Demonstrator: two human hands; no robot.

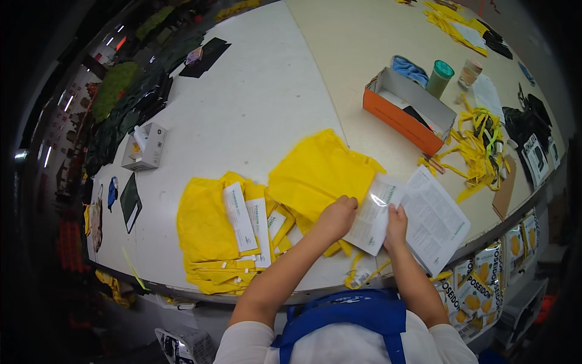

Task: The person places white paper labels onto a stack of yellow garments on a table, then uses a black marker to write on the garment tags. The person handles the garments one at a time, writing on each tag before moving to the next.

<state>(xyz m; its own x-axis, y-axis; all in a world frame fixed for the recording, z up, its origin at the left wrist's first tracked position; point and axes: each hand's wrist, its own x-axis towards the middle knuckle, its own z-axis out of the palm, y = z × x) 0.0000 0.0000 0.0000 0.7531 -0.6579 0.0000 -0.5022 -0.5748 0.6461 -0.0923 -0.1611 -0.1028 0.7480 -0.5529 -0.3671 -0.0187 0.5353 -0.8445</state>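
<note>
A yellow garment (324,176), partly folded, lies in front of me, and a glossy printed leaflet (371,225) overlaps its right edge. My right hand (396,227) pinches the leaflet's right side between thumb and fingers. Closed at the leaflet's left edge, over the yellow fabric, is my left hand (339,217); what its fingertips grip is hidden. Under my right hand and to its right lies a stack of printed sheets (438,221). Left of my left forearm, yellow garments (206,221) are piled in overlapping layers, with white leaflets (239,217) on them.
An orange box (400,121) stands beyond my hands, near a green tumbler (441,79). Yellow strips (482,148) lie tangled at the right. A small white box (145,147) sits far left. Packaged yellow goods (476,291) hang below the table's right edge.
</note>
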